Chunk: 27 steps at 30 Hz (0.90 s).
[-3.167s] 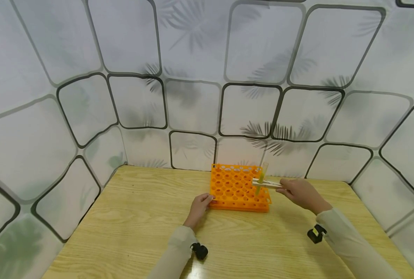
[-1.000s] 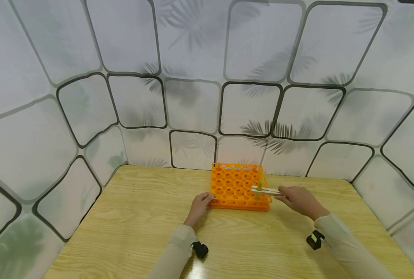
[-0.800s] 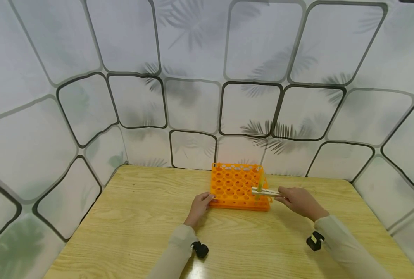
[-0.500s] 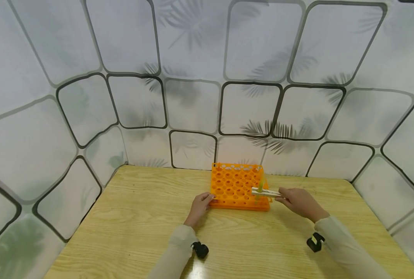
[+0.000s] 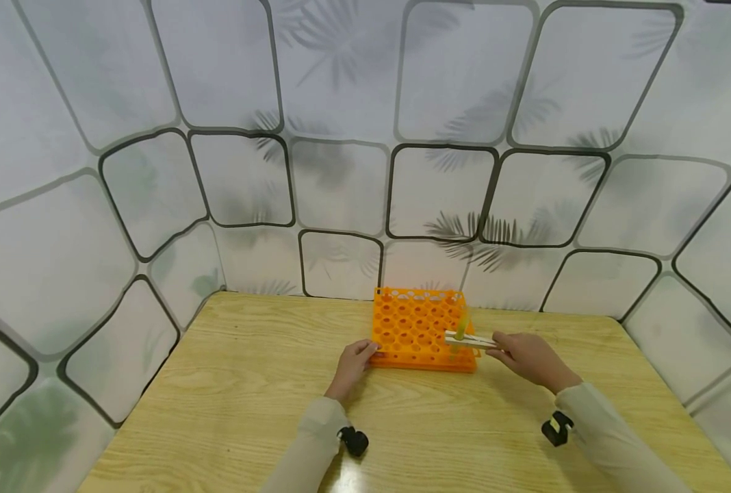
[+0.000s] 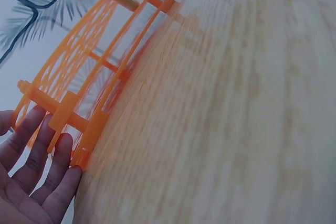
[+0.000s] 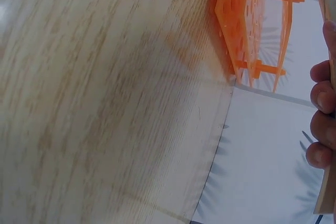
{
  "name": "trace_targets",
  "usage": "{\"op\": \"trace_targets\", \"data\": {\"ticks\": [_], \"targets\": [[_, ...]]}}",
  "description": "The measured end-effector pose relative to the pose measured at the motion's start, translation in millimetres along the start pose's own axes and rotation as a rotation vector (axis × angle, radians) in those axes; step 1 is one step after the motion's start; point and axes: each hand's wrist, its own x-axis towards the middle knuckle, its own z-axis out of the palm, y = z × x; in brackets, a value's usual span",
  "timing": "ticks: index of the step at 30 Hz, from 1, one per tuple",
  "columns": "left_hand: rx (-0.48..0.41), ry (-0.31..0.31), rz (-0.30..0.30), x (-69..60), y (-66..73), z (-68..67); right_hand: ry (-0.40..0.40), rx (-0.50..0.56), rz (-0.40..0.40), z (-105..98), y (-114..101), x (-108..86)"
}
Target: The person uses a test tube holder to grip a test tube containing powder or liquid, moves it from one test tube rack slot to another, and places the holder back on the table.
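An orange rack (image 5: 417, 329) with rows of round holes stands at the table's back edge in the head view. My left hand (image 5: 350, 370) holds its front left corner; in the left wrist view, the fingers (image 6: 39, 166) lie against the end of the rack (image 6: 94, 129). My right hand (image 5: 534, 357) grips a wooden clamp (image 5: 479, 341), its jaws around a tube of yellow liquid (image 5: 462, 324) at the rack's right side. The tube's lower part is inside the rack. In the right wrist view, curled fingers (image 7: 323, 124) hold the clamp (image 7: 326, 187) beside the rack (image 7: 231, 19).
The wood-grain table (image 5: 248, 383) reaches back to a patterned curtain (image 5: 341, 185) hanging close behind the rack and along both sides. Each wrist carries a small black camera, the left one (image 5: 354, 442) and the right one (image 5: 556, 428).
Since the oldest frame, my right hand with the clamp and tube has moved down, and the tube is lower in the rack. My left hand stays on the corner.
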Motion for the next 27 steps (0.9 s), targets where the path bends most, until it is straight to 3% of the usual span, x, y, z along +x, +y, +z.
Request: {"op": "trace_targets", "data": {"ticks": [8,17,27], "targets": [[0.080,0.015,0.022,-1.1,2.6,0.1,-0.028,0.003,0.019,-0.4,1.1,1.6],[0.095,0.037,0.022,17.3,-27.1,-2.0,-0.084,0.046,0.068,-2.8,0.5,3.4],[0.103,0.045,0.009,21.8,-32.1,-2.7,-0.118,0.063,0.093,-2.1,2.0,3.5]]}}
